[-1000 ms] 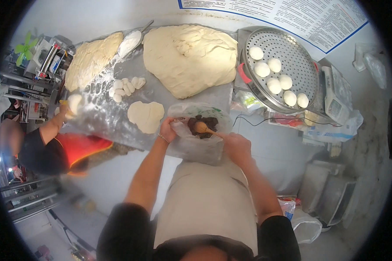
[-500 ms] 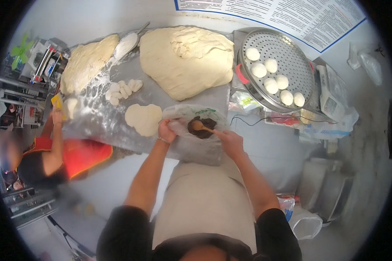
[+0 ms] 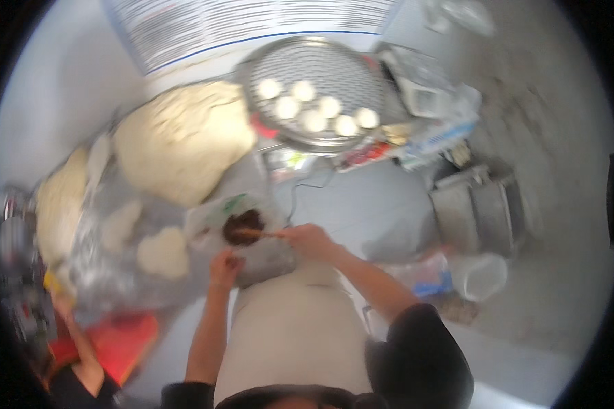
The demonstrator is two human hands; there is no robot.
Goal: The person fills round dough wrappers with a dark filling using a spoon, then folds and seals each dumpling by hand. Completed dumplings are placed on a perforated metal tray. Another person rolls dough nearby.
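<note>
One wooden spoon point(image 3: 262, 234) grasped in right hand point(image 3: 307, 240), head in dark filling point(image 3: 244, 219) inside plastic bag point(image 3: 203, 217); bag on worktop point(image 3: 242, 174), right of flat dough piece point(image 3: 164, 253); left hand point(image 3: 225, 267) curled at bag's near side, too blurred to tell if gripping

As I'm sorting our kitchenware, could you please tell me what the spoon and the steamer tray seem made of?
Spoon: probably wood, matte, going by its warm brown tone, though blurred. Steamer tray: apparently metal, likely stainless steel, given its silvery sheen.
</note>
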